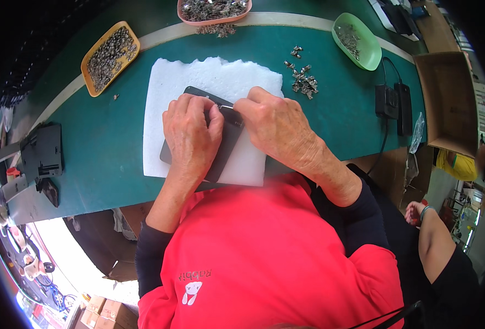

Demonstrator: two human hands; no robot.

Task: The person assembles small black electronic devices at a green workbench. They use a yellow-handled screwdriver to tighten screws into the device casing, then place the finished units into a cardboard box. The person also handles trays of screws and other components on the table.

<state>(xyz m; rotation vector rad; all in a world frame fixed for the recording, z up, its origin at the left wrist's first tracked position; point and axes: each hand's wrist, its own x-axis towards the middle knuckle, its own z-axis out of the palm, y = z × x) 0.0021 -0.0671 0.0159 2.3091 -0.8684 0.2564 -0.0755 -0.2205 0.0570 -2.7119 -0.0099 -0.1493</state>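
Note:
A flat dark grey panel (228, 153) with rounded corners lies at a slant on a white foam sheet (163, 88). My left hand (190, 131) rests on the panel with its fingers curled and the thumb bent toward the index finger. Whatever its fingertips hold, if anything, is hidden. From the right, my right hand (278, 126) reaches over the panel's upper end in a closed pinch. Between the two hands shows a thin, shiny metal piece (226, 107), which seems to end in my right fingertips. Its exact kind is too small to tell.
Small metal parts fill an orange tray (90, 86), a pink tray (215, 22) and a green tray (368, 52). More parts (305, 85) lie loose right of the foam. Black power adapters (386, 101) and a cardboard box (451, 104) stand right; another person's arm (437, 241) is beside me.

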